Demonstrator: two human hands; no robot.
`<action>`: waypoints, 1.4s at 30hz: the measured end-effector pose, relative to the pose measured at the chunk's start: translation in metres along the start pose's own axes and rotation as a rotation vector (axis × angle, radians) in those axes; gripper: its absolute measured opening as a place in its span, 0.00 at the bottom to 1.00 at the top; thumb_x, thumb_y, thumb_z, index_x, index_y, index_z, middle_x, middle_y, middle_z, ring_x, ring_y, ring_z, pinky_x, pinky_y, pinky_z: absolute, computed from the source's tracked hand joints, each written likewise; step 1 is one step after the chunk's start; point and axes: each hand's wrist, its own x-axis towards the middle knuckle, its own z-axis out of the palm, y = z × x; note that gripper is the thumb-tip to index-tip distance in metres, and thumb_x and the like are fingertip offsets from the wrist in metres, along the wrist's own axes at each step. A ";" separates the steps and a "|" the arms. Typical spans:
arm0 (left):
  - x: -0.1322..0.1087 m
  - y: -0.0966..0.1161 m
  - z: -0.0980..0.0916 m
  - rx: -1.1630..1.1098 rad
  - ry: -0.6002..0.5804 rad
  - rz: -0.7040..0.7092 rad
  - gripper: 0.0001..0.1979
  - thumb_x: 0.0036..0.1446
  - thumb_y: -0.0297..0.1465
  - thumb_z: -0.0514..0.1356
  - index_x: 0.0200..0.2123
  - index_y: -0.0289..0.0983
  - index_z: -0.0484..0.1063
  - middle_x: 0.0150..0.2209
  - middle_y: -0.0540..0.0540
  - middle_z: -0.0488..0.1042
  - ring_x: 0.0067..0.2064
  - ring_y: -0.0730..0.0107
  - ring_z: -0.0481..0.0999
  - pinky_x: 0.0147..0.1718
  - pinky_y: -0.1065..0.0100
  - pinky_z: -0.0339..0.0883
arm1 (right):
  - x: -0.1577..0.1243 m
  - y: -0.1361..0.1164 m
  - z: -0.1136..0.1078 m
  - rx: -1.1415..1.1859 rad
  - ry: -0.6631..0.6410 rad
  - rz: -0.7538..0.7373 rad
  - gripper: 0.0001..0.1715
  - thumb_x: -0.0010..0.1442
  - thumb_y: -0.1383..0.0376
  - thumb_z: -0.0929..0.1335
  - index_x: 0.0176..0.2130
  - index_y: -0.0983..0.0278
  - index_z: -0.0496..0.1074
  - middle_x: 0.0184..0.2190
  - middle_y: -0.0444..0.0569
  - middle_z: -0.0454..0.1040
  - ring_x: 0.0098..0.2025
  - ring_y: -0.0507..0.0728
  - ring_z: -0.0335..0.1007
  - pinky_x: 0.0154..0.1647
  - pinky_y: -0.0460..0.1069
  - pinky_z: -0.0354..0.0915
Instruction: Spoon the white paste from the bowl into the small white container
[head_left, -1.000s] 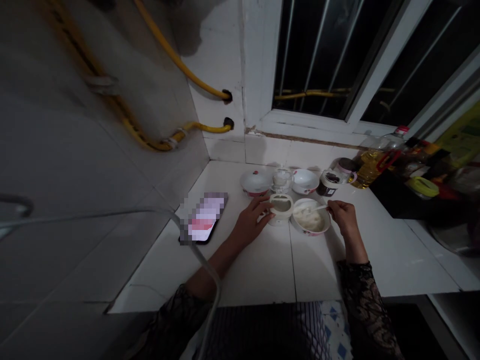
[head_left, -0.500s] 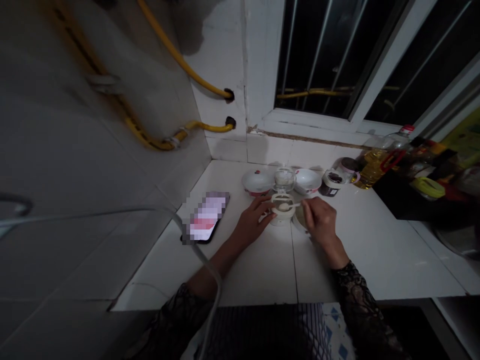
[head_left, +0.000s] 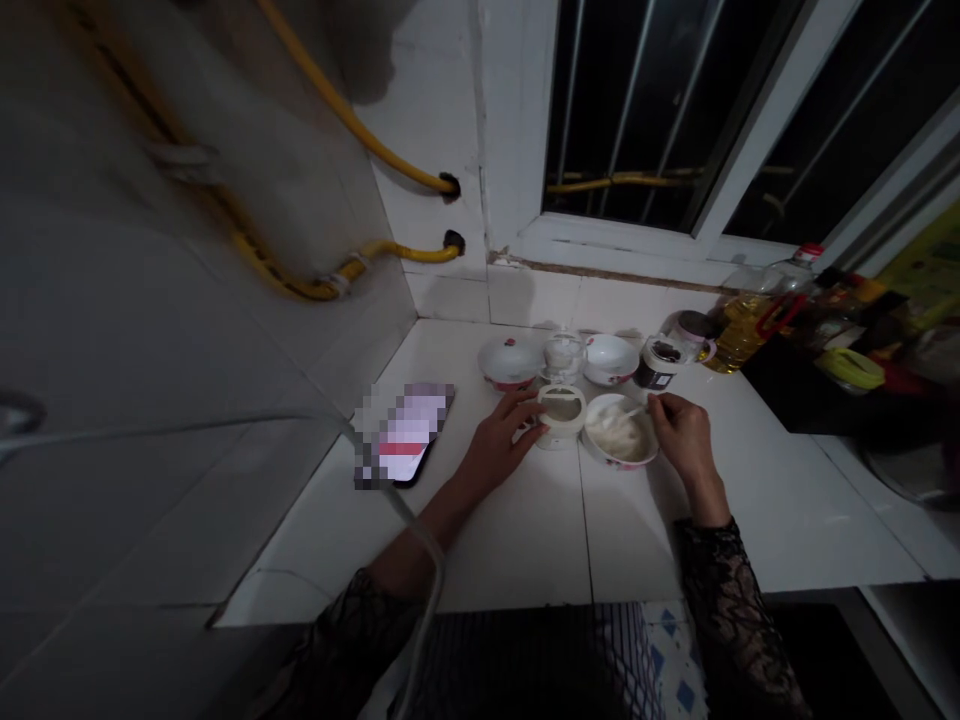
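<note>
My left hand (head_left: pixel 501 440) rests against the side of a small cream container (head_left: pixel 560 414) on the white tiled counter (head_left: pixel 525 530), fingers curled around it. My right hand (head_left: pixel 681 432) pinches the handle of a white spoon (head_left: pixel 628 414) whose bowl dips into a white bowl (head_left: pixel 621 435) holding a pale soft mass. The bowl stands just right of the container.
Behind stand two more patterned bowls (head_left: pixel 510 360) (head_left: pixel 610 358), a small glass jar (head_left: pixel 564 352), a dark jar (head_left: pixel 658 362) and an oil bottle (head_left: pixel 750 312). A phone (head_left: pixel 409 435) lies at the left. Yellow pipes (head_left: pixel 360 270) run along the wall. Clutter fills the right end.
My right hand, which had carried the spoon over to the cream container, has swung back right to the white bowl. The left hand has stayed on the container.
</note>
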 end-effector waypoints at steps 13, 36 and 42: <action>0.001 0.001 0.000 0.014 -0.013 -0.027 0.09 0.65 0.36 0.56 0.44 0.39 0.70 0.51 0.41 0.71 0.34 0.74 0.76 0.37 0.67 0.76 | 0.001 -0.004 -0.001 -0.030 -0.095 0.124 0.24 0.59 0.51 0.60 0.25 0.62 0.73 0.22 0.50 0.75 0.25 0.54 0.66 0.27 0.47 0.53; 0.001 0.001 -0.001 0.005 -0.021 -0.022 0.08 0.64 0.34 0.57 0.44 0.38 0.71 0.51 0.41 0.71 0.34 0.74 0.76 0.37 0.67 0.75 | 0.005 0.002 0.004 0.445 -0.090 0.371 0.22 0.46 0.50 0.66 0.17 0.65 0.70 0.11 0.40 0.58 0.17 0.48 0.50 0.20 0.46 0.47; 0.001 0.002 -0.002 0.000 -0.021 -0.030 0.09 0.64 0.35 0.57 0.44 0.39 0.70 0.51 0.40 0.71 0.34 0.74 0.76 0.37 0.66 0.76 | 0.008 0.008 0.007 0.501 -0.086 0.445 0.20 0.43 0.51 0.67 0.16 0.65 0.70 0.10 0.40 0.59 0.16 0.48 0.51 0.19 0.46 0.46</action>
